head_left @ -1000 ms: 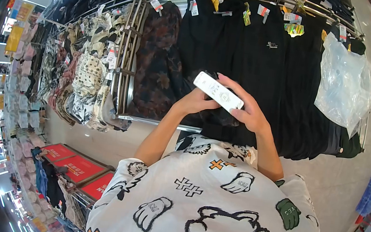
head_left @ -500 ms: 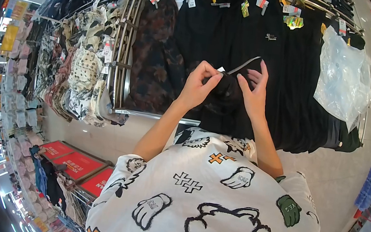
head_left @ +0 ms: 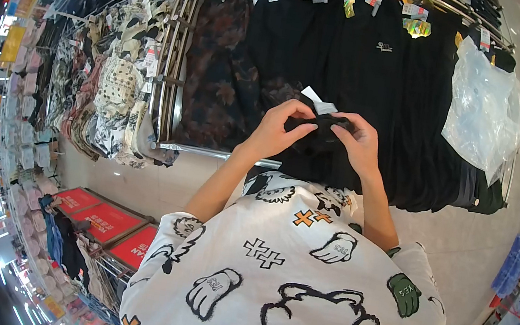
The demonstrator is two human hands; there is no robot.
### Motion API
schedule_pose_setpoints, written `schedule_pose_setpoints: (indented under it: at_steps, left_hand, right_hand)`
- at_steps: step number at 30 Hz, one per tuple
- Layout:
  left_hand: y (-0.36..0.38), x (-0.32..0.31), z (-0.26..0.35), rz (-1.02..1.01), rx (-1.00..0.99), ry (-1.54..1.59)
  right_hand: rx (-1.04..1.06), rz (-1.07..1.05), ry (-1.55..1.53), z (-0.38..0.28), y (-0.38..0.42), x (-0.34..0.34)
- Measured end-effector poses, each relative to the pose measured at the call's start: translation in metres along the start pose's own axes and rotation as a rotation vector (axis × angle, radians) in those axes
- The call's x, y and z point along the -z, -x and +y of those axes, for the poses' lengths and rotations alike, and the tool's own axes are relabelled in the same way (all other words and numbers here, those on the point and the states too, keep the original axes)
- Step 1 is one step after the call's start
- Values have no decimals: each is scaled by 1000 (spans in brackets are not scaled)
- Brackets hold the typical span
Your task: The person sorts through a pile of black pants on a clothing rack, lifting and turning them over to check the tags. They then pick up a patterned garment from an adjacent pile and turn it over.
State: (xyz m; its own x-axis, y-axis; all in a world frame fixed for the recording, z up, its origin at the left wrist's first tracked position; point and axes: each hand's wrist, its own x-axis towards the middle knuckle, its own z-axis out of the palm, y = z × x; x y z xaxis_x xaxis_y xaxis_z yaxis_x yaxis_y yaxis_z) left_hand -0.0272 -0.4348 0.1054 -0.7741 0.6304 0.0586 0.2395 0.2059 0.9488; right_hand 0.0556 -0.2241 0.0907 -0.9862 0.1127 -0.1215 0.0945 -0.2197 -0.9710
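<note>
Both hands grip the edge of a dark garment [head_left: 316,145] in front of the hanging black trousers [head_left: 363,57]. My left hand [head_left: 282,125] pinches it between thumb and bent fingers. On the other side, my right hand [head_left: 358,145] is closed on the same edge in a like pinch. A white label [head_left: 318,100] sticks up from the garment between the two hands. The garment's lower part blends into the black cloth behind, so its full shape cannot be made out.
Brown-patterned dark trousers [head_left: 209,74] hang at the left of the metal rack [head_left: 176,49]. A clear plastic bag [head_left: 483,108] hangs at its right end. Light patterned clothes [head_left: 120,84] hang further left, above red signs [head_left: 105,230].
The thin grey strip stretched toward my right hand no longer shows. My right hand has come down onto the garment's edge, and more of the white label shows.
</note>
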Motion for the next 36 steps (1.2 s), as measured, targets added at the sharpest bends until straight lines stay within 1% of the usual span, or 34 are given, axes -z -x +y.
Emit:
schedule_pose_setpoints:
  at_steps: [3, 4, 7, 8, 11, 12, 13, 15, 16, 18, 20, 21, 22, 23, 25, 26, 27, 29, 30, 33, 34, 36]
  left_hand:
    - [-2, 10, -19, -36, 17, -59]
    - [-6, 14, -26, -60, 0, -90]
    - [-16, 22, -26, -141, 37, -58]
    - [-19, 24, -27, -199, 94, -98]
    - [-35, 24, -8, -328, -145, -8]
    - [-39, 23, 1, -456, -102, 18]
    - [-44, 19, 11, -571, -70, 76]
    - [-47, 13, 28, -610, 51, 49]
    - [-50, 11, 25, -620, 28, -6]
    - [-59, 7, 11, -641, -17, -116]
    - [-61, 6, 1, -499, -194, -289]
    - [-62, 7, 1, -427, -280, -373]
    - [-63, 11, 4, -333, -347, -380]
    - [-67, 13, 0, -235, -434, -283]
    - [-75, 27, 13, -130, -401, -344]
    - [-78, 36, 25, -105, -328, -383]
    - [-85, 41, 24, -45, -422, -482]
    - [-92, 53, 39, -53, -482, -611]
    - [-95, 57, 43, -42, -513, -664]
    - [-103, 64, 60, -61, -526, -882]
    - [-102, 66, 70, -89, -429, -962]
    - [-104, 63, 70, -134, -227, -981]
  right_hand:
    - [129, -68, 2, -12, 4, 0]
    - [100, -91, -30, -14, 6, 2]
    - [254, -288, 2, -25, 5, 9]
    - [312, -353, -94, -32, 5, 10]
    - [269, -515, -247, -35, 5, 24]
    - [296, -525, -296, -33, 3, 26]
    - [292, -517, -408, -38, 3, 23]
    - [283, -503, -633, -50, 2, 15]
    - [313, -473, -584, -50, 2, 19]
    - [294, -360, -518, -55, 2, 25]
    - [312, -270, -452, -56, -1, 34]
    - [316, -175, -349, -64, -2, 35]
    - [308, -77, -275, -71, -4, 36]
    - [299, 19, -201, -78, -7, 37]
    - [173, 189, 7, -90, -11, 48]
    - [111, 221, 92, -93, -13, 52]
    - [108, 251, 103, -89, -19, 57]
    - [104, 308, 125, -79, -36, 65]
    - [100, 333, 102, -85, -43, 65]
    - [181, 392, 336, -105, -67, 74]
    - [265, 442, 352, -113, -74, 67]
    - [376, 452, 260, -97, -102, 73]
